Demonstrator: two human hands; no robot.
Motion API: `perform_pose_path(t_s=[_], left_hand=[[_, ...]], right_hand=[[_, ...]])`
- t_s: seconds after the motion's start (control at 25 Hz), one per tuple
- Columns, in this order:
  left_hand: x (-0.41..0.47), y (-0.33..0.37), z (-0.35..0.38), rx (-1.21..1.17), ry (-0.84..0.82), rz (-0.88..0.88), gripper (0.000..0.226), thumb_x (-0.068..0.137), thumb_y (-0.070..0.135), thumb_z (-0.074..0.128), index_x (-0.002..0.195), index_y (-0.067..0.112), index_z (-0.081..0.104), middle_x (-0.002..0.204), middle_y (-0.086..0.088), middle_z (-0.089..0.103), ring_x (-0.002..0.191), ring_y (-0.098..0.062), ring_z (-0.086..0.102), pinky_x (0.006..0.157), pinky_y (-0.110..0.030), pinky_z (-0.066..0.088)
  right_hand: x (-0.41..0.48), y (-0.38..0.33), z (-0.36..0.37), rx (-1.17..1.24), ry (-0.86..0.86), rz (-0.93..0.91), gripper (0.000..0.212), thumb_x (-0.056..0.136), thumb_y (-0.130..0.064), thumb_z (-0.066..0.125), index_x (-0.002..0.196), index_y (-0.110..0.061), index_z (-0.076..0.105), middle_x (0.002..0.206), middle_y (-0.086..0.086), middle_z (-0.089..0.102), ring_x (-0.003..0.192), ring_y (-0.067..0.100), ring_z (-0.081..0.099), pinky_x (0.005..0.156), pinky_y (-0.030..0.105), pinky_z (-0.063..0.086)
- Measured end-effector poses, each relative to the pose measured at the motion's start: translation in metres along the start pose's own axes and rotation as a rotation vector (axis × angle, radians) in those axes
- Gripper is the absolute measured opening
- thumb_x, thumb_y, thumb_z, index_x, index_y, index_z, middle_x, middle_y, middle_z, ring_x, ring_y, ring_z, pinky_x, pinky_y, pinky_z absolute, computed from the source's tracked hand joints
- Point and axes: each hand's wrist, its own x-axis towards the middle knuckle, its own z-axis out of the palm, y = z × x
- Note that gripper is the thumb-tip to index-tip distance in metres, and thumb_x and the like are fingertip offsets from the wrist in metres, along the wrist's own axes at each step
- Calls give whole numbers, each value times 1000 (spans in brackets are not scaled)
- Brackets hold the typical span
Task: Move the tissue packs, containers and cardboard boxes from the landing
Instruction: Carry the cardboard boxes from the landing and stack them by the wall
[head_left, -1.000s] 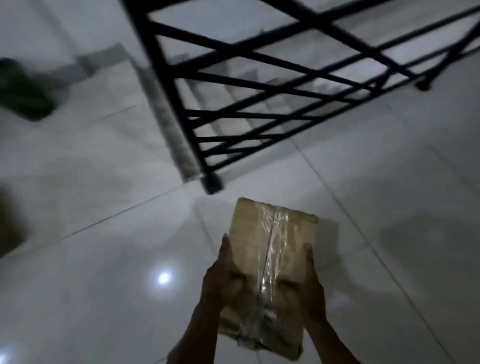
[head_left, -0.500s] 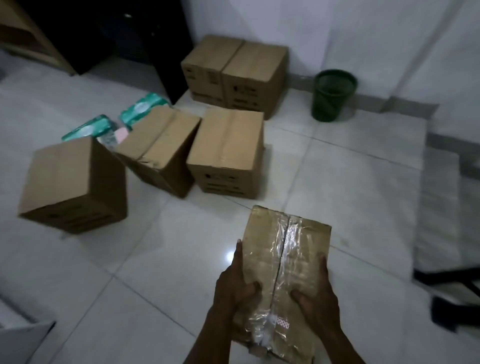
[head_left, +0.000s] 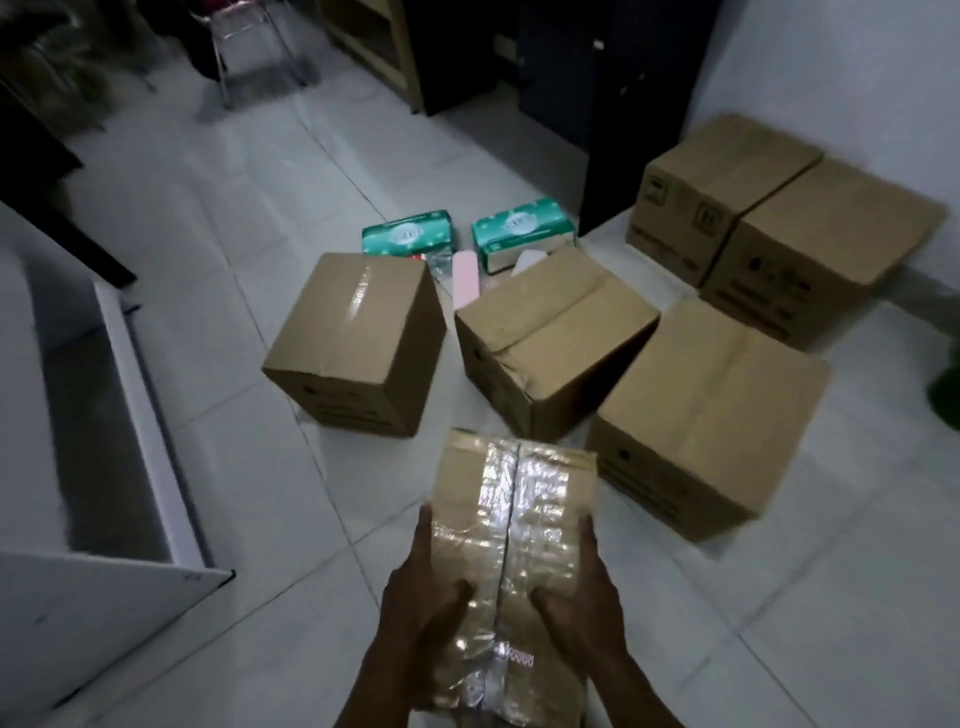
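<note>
I hold a small taped cardboard box (head_left: 511, 530) in front of me, my left hand (head_left: 423, 613) on its left side and my right hand (head_left: 582, 608) on its right side. On the tiled floor beyond it stand several larger cardboard boxes: one at the left (head_left: 358, 338), one in the middle (head_left: 550, 332), one at the right (head_left: 711, 410), and two against the wall (head_left: 727, 176) (head_left: 826, 244). Two green tissue packs (head_left: 408, 236) (head_left: 522, 228) lie behind the middle boxes. A pink container (head_left: 464, 275) rests between them.
A white panel or low wall (head_left: 130, 364) runs along the left. Dark furniture (head_left: 618, 104) stands at the back beside a wooden shelf unit (head_left: 384, 47) and a metal chair frame (head_left: 254, 41). A green bin's edge (head_left: 945, 395) shows at the far right.
My view has swung left from the stair railing to the boxes on the floor. The bin has slid to the right edge. Both hands keep the same hold on the taped box.
</note>
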Motion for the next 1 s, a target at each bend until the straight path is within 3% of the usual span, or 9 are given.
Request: perform_pose_path(t_s=[0.16,0.36,0.52,0.6,0.68,0.84,0.92,1.0], left_hand=[[67,-36,-7,-13,60,-147,114,81,46,74,152,42,-15,143,-6,52,111,-29,63,93,-38,50],[150,-80,-15,6,96,-240,114,82,44,74,152,39,-16,149,-6,46,107,-30,64,84,-30,49],[208,-103,-27,-33,52,-246,114,80,41,78,155,35,-9,151,-6,42,117,-31,58,88,-34,47],[238,-115,-32,-26,42,-267,111,81,37,77,156,30,-5,148,-6,44,118,-30,57,89,-34,47],[263,-123,-40,-20,21,-292,107,81,40,76,157,27,1,145,-6,47,120,-30,56,94,-38,47],[298,-139,-38,21,5,-267,105,65,69,61,153,34,14,140,-5,50,122,-28,55,97,-52,50],[307,-124,-32,62,-20,-256,102,66,69,56,153,33,17,144,-6,46,127,-31,51,100,-56,46],[303,-94,-25,79,-19,-220,97,68,65,58,153,32,25,146,-4,45,131,-30,47,104,-54,43]], right_hand=[[75,-24,36,-46,-130,-80,115,67,-50,73,150,-48,-7,152,-6,38,127,21,50,102,42,46],[164,-36,90,-66,-202,-108,116,63,-42,70,149,-50,-7,148,-5,40,117,22,57,97,38,50],[214,-33,130,-50,-217,-78,118,62,-52,67,150,-49,-12,136,-2,51,109,20,60,88,37,54],[236,-33,151,-60,-220,-92,120,63,-58,66,153,-41,-11,137,-4,48,112,16,57,88,33,52],[253,-31,172,-25,-227,-109,124,67,-59,75,155,-31,-7,143,-6,39,122,13,50,95,30,46],[275,-29,196,86,-301,-25,103,79,-17,78,141,-64,9,139,-12,45,126,3,50,99,22,45],[278,-35,191,79,-293,51,96,78,-20,76,148,-49,17,142,-12,46,127,10,51,103,30,46],[274,-47,172,74,-201,34,87,81,-31,74,151,-35,22,144,-12,43,129,10,48,106,30,43]])
